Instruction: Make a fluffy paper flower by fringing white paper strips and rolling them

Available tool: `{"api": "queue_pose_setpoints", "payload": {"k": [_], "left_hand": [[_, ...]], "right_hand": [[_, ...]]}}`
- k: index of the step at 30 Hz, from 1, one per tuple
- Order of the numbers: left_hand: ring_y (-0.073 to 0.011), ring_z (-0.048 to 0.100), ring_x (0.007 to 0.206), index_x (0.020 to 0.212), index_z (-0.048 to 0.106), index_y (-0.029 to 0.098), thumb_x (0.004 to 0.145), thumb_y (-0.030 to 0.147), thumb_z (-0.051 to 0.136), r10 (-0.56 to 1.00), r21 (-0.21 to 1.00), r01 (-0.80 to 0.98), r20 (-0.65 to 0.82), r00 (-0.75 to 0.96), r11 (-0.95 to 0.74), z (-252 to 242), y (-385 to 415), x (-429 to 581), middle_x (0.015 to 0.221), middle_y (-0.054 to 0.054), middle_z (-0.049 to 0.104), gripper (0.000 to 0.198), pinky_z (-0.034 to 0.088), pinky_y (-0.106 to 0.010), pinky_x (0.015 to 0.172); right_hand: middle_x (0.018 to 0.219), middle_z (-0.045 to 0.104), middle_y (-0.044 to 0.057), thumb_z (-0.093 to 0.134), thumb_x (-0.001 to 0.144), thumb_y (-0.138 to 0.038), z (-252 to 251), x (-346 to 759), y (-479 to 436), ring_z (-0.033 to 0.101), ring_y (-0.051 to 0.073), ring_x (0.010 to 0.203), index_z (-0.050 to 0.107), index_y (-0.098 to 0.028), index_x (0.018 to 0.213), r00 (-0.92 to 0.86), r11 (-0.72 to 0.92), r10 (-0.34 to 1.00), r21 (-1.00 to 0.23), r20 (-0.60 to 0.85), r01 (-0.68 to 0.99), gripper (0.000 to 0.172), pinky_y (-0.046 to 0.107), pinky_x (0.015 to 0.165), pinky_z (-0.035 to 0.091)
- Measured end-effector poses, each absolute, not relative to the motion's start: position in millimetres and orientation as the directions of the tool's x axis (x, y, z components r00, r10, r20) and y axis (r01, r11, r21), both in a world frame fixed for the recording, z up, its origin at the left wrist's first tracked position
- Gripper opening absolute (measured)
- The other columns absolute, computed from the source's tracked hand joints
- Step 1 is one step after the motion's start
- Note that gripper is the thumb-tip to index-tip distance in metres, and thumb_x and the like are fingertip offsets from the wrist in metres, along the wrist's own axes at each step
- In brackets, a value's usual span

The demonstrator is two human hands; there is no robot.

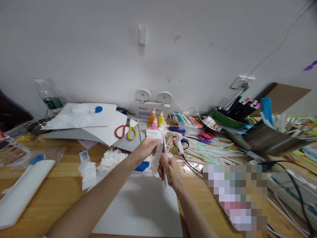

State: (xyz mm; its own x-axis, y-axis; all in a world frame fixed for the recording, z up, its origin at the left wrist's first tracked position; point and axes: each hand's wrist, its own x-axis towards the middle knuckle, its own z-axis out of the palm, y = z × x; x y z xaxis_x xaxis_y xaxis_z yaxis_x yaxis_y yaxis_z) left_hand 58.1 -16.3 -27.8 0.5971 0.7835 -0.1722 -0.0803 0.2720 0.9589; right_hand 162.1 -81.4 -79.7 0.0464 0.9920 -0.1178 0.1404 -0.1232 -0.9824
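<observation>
My left hand point(148, 147) pinches a strip of white paper point(157, 158) above the middle of the table. In my right hand point(170, 168) is a pair of scissors point(169, 177), its blades upright against the paper strip. Beneath both hands lies a large white sheet point(138, 208). Near my left forearm sits a heap of crumpled white paper pieces point(111, 160), and a blue piece point(142, 166) is partly hidden behind my hands. Small cut white squares point(88, 175) lie in a stack to the left.
Red-and-yellow-handled scissors point(125, 130), small paint bottles point(160, 119) and a white glue gun point(178, 145) are behind my hands. A white paper roll point(27, 191) lies left. Coloured strips point(210, 150), a green bowl point(228, 120) and black cables point(294, 181) crowd the right.
</observation>
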Motion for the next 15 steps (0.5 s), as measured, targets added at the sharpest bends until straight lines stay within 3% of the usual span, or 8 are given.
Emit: {"api": "queue_pose_setpoints", "payload": {"k": [8,15], "left_hand": [[-0.0175,0.061,0.069,0.079,0.066,0.007,0.065,0.04,0.059,0.742,0.958,-0.093,-0.146,0.654,0.27,-23.9,-14.4,54.2,0.069,-0.01,0.067,0.036,0.043,-0.028,0.07],[-0.0162,0.06,0.063,0.075,0.066,0.007,0.067,0.041,0.057,0.747,0.967,-0.071,-0.141,0.65,0.244,-24.4,-15.5,54.1,0.063,-0.008,0.066,0.035,0.043,-0.029,0.068]], "right_hand": [[0.028,0.041,-0.001,0.028,0.07,-0.069,-84.6,162.1,-80.4,0.034,0.004,0.025,0.039,-0.016,0.038,0.044,-0.107,0.994,-0.99,-0.104,0.092,0.063,0.017,0.029,0.024],[0.028,0.04,-0.001,0.028,0.072,-0.067,-80.0,162.7,-81.7,0.034,0.005,0.025,0.039,-0.016,0.035,0.033,-0.113,0.993,-0.986,-0.11,0.123,0.063,0.017,0.03,0.024]]}}
